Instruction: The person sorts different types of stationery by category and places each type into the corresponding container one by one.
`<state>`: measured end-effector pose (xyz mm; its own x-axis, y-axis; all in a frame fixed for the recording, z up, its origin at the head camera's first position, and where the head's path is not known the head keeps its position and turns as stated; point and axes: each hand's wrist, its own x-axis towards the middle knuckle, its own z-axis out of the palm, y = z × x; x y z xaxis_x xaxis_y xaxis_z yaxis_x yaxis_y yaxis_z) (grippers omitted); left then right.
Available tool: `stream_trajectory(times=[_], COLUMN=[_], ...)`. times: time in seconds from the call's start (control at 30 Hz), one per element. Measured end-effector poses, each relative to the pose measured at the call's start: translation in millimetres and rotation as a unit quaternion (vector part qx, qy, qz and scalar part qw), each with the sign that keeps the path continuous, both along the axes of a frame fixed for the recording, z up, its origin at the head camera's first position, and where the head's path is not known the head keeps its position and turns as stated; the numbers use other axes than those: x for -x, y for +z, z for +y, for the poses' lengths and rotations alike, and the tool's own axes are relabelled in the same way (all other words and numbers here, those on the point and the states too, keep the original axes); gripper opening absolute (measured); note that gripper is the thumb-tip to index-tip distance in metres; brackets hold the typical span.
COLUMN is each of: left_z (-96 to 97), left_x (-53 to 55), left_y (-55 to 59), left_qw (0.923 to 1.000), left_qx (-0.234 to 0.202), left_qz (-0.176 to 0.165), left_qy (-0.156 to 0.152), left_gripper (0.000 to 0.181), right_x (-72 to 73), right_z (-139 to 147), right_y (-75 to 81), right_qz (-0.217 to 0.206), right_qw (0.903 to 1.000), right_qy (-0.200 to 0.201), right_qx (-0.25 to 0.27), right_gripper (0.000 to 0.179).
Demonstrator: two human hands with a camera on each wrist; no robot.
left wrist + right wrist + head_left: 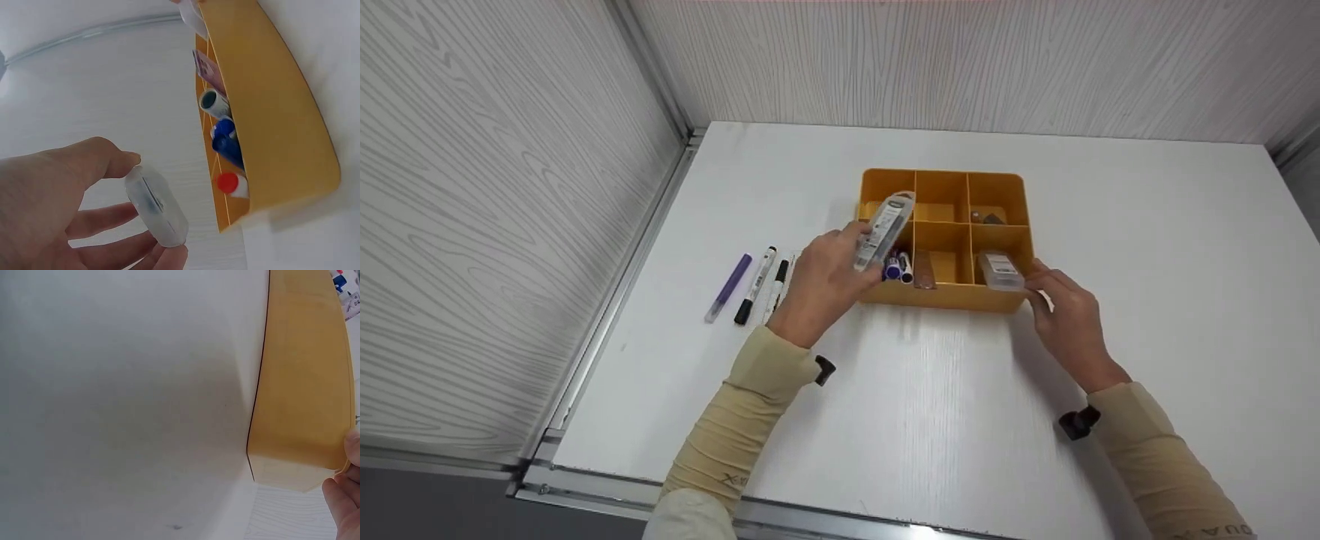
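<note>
My left hand (pixel 831 276) holds a clear plastic case with a white label (pixel 887 225) between thumb and fingers, tilted above the left part of a yellow compartment box (pixel 945 298). The left wrist view shows the translucent case (pixel 160 208) end-on, apart from the box. At the box's front right corner, my right hand (pixel 1069 315) pinches the rim with thumb and fingers. Close by, a second clear case (pixel 1001 271) leans in the front right compartment. Several capped markers (pixel 893 268) stand in the front left one, and a pinkish flat piece (pixel 924 270) in the front middle.
Left of the box lie a purple marker (pixel 728 288), a white marker with a black cap (pixel 755 286) and another black-capped pen (pixel 778 283). Small dark pieces (pixel 992 219) sit in the back right compartment. Wood-grain panels (pixel 945 67) stand behind and left of the white table (pixel 900 420).
</note>
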<state>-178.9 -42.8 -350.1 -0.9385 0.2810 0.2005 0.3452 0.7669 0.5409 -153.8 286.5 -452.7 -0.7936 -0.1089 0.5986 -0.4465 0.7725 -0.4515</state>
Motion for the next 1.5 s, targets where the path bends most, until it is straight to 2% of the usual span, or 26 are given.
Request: stream_trajectory(times=[0.2,0.47,0.73,0.97,1.27,1.5], left_z=[33.1,70.3,105.3,124.7,144.9,158.7], left_x=[-1.0,1.9,7.0,12.2,20.6,22.7], left_y=[8.8,15.7,14.6,11.0,11.1,9.2], left_qw=[0.9983,0.9931,0.9844,0.9809,0.9746,0.9781], left_qx=[0.013,0.079,0.122,0.134,0.177,0.171], left_qz=[0.004,-0.001,-0.018,-0.041,-0.056,-0.056], left_qy=[-0.057,-0.086,-0.126,-0.135,-0.125,-0.104], left_gripper=[0.041,0.042,0.033,0.031,0.023,0.020], right_x=[0.4,1.5,0.3,1.1,0.8,0.6], right_z=[-2.0,-2.0,-2.8,-3.2,-1.5,0.3], right_y=[0.3,-0.7,1.9,1.1,-0.3,-2.7], right_qz=[-0.007,0.016,-0.009,0.001,-0.012,0.022], right_qw=[1.0000,0.9999,1.0000,0.9999,0.9999,0.9997], right_qy=[0.002,0.005,-0.002,0.007,0.000,0.007], right_qx=[0.005,0.002,0.002,0.012,0.006,-0.013], right_gripper=[0.010,0.013,0.010,0.011,0.010,0.010])
